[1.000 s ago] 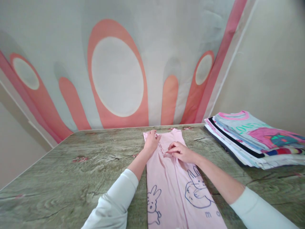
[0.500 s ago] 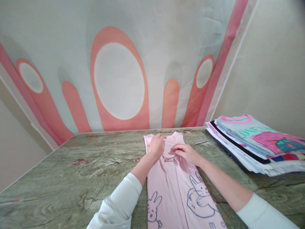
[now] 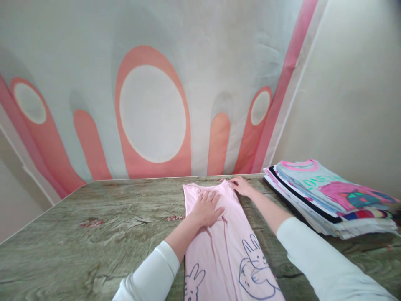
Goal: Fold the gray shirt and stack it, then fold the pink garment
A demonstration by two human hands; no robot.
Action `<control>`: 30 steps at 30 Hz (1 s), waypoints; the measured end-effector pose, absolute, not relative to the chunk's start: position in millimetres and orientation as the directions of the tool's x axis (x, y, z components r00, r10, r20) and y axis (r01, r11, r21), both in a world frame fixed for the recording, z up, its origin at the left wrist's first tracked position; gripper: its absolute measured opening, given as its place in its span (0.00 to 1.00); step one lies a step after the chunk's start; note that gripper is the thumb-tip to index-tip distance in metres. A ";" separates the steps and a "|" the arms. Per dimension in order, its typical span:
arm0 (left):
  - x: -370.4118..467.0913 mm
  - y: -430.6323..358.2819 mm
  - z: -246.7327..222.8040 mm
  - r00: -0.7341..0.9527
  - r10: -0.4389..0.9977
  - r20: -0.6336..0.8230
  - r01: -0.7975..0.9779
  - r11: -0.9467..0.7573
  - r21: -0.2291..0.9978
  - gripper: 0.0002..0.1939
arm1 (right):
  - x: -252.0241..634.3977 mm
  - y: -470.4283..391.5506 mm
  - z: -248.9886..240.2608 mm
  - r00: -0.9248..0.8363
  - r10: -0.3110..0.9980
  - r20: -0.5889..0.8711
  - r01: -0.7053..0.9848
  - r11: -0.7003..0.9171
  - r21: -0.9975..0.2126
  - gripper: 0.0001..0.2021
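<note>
A pink garment (image 3: 219,251) with blue rabbit drawings lies lengthwise on the table, its neckline at the far end and its lower part cut off by the frame's bottom edge. My left hand (image 3: 207,208) rests palm down on its upper part, fingers spread, with creases running below it. At the garment's far right corner, my right hand (image 3: 240,185) has its fingers pinched together on the pink fabric.
To the right, a stack of folded clothes (image 3: 326,196) stands on the wood-patterned table (image 3: 94,251), a grey shirt with pink trim on top. Behind the table's far edge rises a wall (image 3: 203,62) with pink and orange shapes.
My left hand has flattened onto the garment with its fingers spread. My right hand has moved from the chest area out to the far right corner. The neckline lies flatter. The view has shifted slightly.
</note>
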State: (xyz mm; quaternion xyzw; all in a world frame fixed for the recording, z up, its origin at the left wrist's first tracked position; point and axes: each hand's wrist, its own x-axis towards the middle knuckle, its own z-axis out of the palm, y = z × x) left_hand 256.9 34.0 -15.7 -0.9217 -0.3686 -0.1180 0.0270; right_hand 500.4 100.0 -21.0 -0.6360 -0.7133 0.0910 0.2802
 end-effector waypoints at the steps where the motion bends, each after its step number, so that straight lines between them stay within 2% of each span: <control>1: 256.9 33.0 -16.0 0.693 0.680 0.239 0.693 -0.720 0.037 0.29 | 499.3 101.6 -22.4 -0.035 0.961 0.274 0.863 0.167 -0.477 0.06; 9: 257.1 24.9 -13.9 0.640 0.731 0.236 0.742 -0.668 0.055 0.30 | 493.5 107.4 -32.8 0.086 0.971 0.222 0.901 0.019 -0.433 0.08; 13: 257.4 23.0 -11.0 0.611 0.738 0.285 0.755 -0.652 0.071 0.27 | 482.3 100.7 -28.3 0.208 0.940 0.271 0.906 -0.081 -0.415 0.04; 14: 257.5 22.8 -10.3 0.604 0.741 0.295 0.758 -0.648 0.075 0.27 | 477.4 98.2 -26.1 0.232 0.923 0.306 0.909 -0.094 -0.405 0.06; 17: 258.0 22.5 -8.5 0.595 0.740 0.313 0.760 -0.645 0.080 0.26 | 459.7 91.4 -20.2 0.146 0.899 0.414 0.927 0.022 -0.375 0.09; 21: 258.5 21.8 -7.4 0.598 0.738 0.313 0.757 -0.648 0.082 0.26 | 440.2 88.8 -20.8 -0.123 0.910 0.396 0.850 0.302 -0.431 0.09; 23: 258.6 21.2 -7.6 0.596 0.740 0.311 0.758 -0.647 0.084 0.26 | 436.5 90.1 -24.3 -0.157 0.916 0.369 0.824 0.327 -0.462 0.09; 30: 258.5 19.4 -6.2 0.594 0.751 0.287 0.759 -0.642 0.108 0.24 | 440.4 96.4 -27.8 -0.120 0.955 0.271 0.833 0.245 -0.496 0.09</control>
